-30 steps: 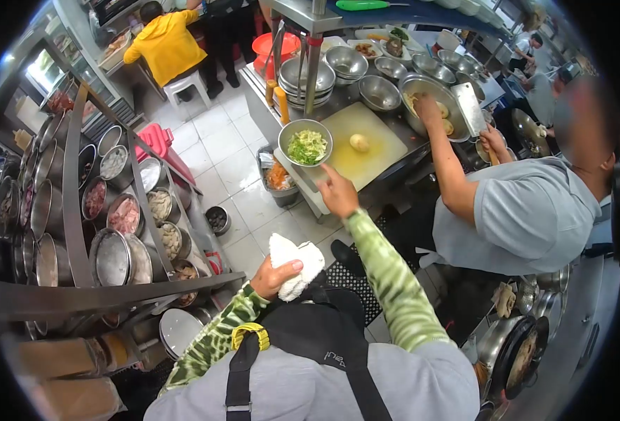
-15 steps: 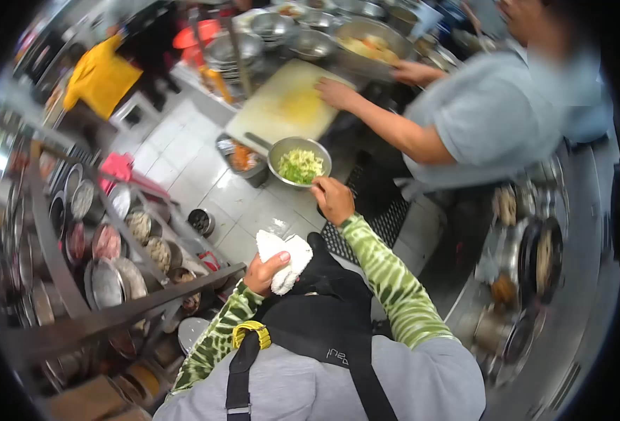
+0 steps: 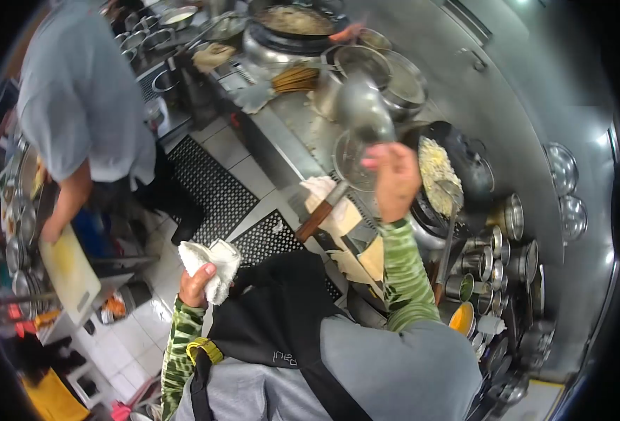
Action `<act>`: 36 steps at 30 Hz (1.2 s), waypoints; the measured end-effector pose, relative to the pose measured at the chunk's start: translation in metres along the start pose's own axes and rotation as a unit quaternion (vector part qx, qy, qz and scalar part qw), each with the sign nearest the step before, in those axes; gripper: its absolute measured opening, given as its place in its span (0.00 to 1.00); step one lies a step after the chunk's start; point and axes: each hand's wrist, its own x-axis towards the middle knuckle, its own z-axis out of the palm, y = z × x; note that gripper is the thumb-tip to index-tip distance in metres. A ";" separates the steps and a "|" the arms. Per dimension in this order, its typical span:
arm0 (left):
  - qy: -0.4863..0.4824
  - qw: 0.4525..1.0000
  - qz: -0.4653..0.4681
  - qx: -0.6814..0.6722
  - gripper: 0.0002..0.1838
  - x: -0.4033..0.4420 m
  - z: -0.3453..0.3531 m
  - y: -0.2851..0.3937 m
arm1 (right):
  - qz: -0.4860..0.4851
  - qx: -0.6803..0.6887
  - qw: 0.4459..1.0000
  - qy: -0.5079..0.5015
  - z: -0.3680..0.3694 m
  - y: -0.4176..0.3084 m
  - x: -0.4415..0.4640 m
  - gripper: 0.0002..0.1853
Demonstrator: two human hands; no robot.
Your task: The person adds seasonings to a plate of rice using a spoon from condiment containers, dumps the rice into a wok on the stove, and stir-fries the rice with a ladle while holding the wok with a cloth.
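The left hand pinched a white cloth. Blur hid whether the right hand pinched the metal bowl at its eleven o'clock; steady handling seemed wisest.

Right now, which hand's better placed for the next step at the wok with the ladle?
Probably your right hand: it's near the wok, by a blurred metal bowl. Your left hand, farther off, grips a white cloth.
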 end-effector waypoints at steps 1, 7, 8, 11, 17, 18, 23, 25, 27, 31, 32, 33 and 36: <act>-0.025 1.000 -0.008 0.018 0.27 0.005 0.017 0.007 | 0.049 0.036 0.996 0.059 -0.031 -0.005 0.014 0.13; -0.095 0.985 -0.144 0.011 0.21 0.045 0.108 -0.003 | 0.208 0.346 0.909 0.104 -0.259 0.072 0.088 0.08; -0.109 0.991 -0.080 0.012 0.17 0.051 0.114 -0.017 | 0.196 0.349 0.915 0.036 -0.310 0.103 0.091 0.05; -0.182 0.981 -0.011 0.069 0.17 0.065 0.113 -0.037 | 0.264 0.557 0.787 -0.038 -0.401 0.161 0.101 0.16; -0.213 0.965 0.118 0.095 0.22 0.058 0.085 -0.035 | 0.150 0.366 0.918 -0.023 -0.334 0.116 0.107 0.19; -0.205 0.967 0.123 0.087 0.22 0.054 0.078 -0.032 | 0.092 0.286 0.953 0.025 -0.294 0.096 0.114 0.20; -0.082 0.984 0.159 -0.026 0.21 0.017 0.003 -0.027 | 0.059 -0.003 0.906 -0.418 0.059 -0.026 -0.013 0.07; -0.068 0.977 0.182 -0.083 0.21 -0.005 -0.029 -0.029 | 0.056 0.002 0.816 -0.576 0.161 -0.010 -0.067 0.12; -0.024 0.974 0.186 -0.128 0.21 -0.039 -0.058 -0.026 | -0.014 -0.028 0.766 -0.642 0.251 0.001 -0.137 0.10; 0.105 0.960 0.184 -0.181 0.20 -0.100 -0.113 -0.038 | 0.109 0.073 0.696 -0.706 0.410 0.021 -0.267 0.09; 0.141 0.950 0.194 -0.200 0.19 -0.111 -0.125 -0.052 | 0.013 0.085 0.711 -0.698 0.452 0.031 -0.292 0.10; 0.174 0.938 0.207 -0.215 0.19 -0.125 -0.135 -0.063 | -0.063 0.066 0.733 -0.674 0.492 0.024 -0.311 0.11; 0.291 0.889 0.213 -0.281 0.21 -0.167 -0.149 -0.090 | -0.048 0.122 0.746 -0.653 0.603 -0.030 -0.344 0.14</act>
